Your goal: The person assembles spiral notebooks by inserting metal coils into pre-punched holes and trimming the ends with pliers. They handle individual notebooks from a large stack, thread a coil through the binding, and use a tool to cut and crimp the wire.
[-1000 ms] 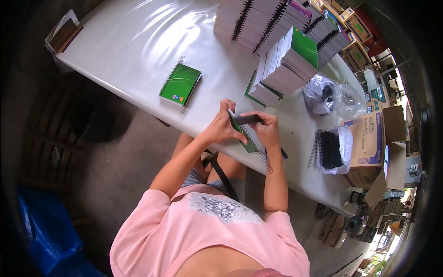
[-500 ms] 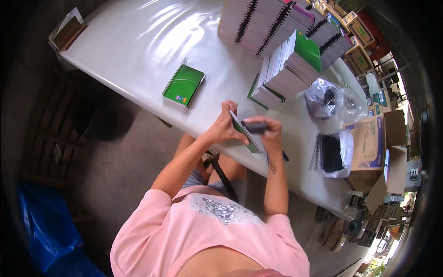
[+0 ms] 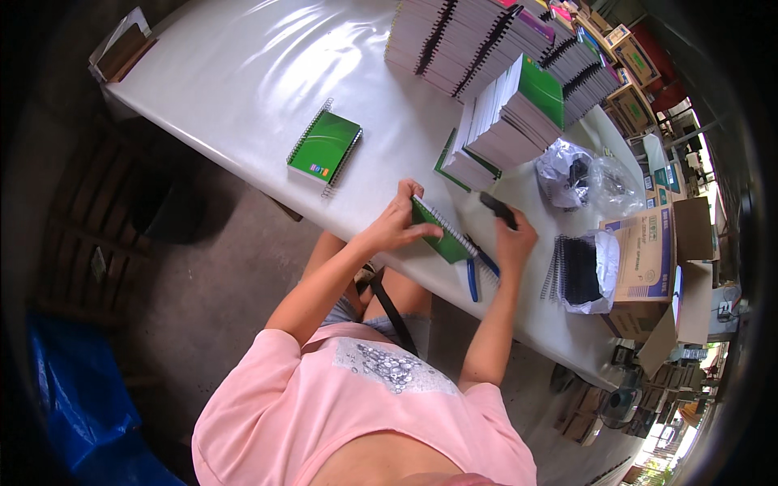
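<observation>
White table held stacks far right. Left hand pinched green notebook at near edge; right hand gripped black tool just beside it.

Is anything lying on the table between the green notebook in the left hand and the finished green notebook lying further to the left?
Nothing visible. The left hand holds the green spiral notebook at the table's near edge, and only bare white table shows between it and the flat green notebook. The blue-handled pliers lie on the other side.
</observation>
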### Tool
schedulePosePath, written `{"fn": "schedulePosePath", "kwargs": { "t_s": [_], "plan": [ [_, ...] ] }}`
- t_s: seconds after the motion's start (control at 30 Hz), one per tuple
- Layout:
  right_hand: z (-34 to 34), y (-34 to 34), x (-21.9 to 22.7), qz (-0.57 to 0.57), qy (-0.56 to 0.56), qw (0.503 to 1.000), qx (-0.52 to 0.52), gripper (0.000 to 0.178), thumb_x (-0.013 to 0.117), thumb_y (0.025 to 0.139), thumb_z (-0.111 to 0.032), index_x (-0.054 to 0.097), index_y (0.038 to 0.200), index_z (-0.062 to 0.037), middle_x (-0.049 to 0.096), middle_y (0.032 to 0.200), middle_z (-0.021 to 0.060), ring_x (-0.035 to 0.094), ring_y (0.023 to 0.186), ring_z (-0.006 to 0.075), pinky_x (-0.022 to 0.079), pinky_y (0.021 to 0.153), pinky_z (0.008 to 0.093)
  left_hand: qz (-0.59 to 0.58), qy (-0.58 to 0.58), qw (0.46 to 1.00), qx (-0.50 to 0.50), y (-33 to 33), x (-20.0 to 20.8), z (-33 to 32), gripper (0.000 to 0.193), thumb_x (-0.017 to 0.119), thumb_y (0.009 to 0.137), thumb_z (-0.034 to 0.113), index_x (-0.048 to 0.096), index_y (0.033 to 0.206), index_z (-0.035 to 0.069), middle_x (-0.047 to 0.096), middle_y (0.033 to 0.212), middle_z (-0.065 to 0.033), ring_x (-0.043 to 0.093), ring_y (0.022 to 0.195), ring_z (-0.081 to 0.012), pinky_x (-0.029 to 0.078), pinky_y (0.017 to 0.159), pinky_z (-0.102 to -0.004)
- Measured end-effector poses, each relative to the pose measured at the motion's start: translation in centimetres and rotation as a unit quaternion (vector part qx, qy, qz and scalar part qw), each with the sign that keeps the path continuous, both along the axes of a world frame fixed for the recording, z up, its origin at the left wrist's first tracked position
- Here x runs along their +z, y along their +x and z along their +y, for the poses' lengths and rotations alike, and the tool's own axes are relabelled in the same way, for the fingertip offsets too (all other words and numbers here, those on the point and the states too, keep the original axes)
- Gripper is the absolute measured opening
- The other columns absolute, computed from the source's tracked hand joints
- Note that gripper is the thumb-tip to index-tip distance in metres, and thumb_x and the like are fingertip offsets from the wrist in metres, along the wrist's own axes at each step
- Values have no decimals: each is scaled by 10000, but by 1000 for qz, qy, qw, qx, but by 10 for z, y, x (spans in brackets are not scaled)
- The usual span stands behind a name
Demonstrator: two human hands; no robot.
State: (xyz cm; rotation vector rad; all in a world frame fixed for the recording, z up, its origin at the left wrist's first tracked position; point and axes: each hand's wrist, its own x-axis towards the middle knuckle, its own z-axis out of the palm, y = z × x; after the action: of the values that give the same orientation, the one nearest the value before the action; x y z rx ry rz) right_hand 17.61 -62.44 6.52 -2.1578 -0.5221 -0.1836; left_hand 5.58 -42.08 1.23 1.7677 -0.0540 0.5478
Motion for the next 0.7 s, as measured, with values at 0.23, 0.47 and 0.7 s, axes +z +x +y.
{"fn": "schedulePosePath", "kwargs": {
  "t_s": [0.23, 0.47, 0.7],
  "plan": [
    [-10, -29, 49, -201, -119, 972, 4, 424, 668, 740, -82, 574, 1154, -84, 557, 1143, 143, 527, 1048, 342, 402, 915, 409, -12, -173, 984, 36, -18, -12, -4, 253, 579, 866, 23, 410, 1053, 47, 510, 939, -58, 498, 865, -136, 409, 788, -271],
    [71, -80, 29, -145, -121, 961, 202, 226, 677, 775, -182, 625, 973, -87, 634, 906, 61, 593, 859, 241, 387, 838, 382, -114, -126, 984, 62, -24, -8, -4, 280, 623, 814, -36, 492, 1056, 15, 607, 913, -69, 611, 849, -162, 482, 785, -296],
    [76, -87, 13, -114, -52, 980, 157, 102, 659, 796, -173, 630, 877, -119, 646, 831, 8, 589, 774, 191, 322, 773, 338, -54, -167, 980, 90, -30, 2, -5, 316, 613, 789, -82, 544, 1084, 7, 625, 914, -81, 623, 866, -158, 498, 770, -279]
  ]
}}
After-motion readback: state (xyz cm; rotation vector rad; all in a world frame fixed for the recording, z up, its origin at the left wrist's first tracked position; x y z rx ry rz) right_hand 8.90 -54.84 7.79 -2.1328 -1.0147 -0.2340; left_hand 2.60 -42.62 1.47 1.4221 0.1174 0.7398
